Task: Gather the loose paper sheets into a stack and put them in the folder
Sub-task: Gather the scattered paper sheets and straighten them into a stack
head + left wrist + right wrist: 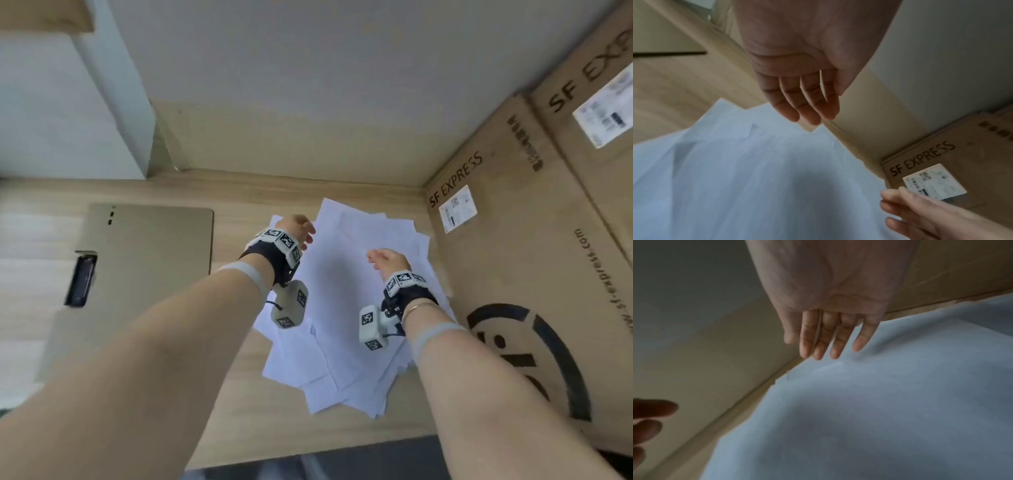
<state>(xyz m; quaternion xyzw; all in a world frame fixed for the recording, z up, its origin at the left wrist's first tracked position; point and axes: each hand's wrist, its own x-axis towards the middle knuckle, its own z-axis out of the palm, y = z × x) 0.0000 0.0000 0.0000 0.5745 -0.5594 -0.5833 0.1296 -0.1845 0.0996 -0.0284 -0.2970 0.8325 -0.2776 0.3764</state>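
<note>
Over the fanned paper sheets (346, 308), left hand (297, 229) and right hand (388, 259) hover, fingers straight, holding nothing; gathering hasn't begun, so squaring comes next.

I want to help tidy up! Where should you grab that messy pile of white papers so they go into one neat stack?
Probably by its two long side edges, one hand from each side. The paper sheets lie flat and fanned out on the desk, corners poking every way, so pushing the edges inward should square them. The left hand and right hand are open above the pile, holding nothing.
</note>
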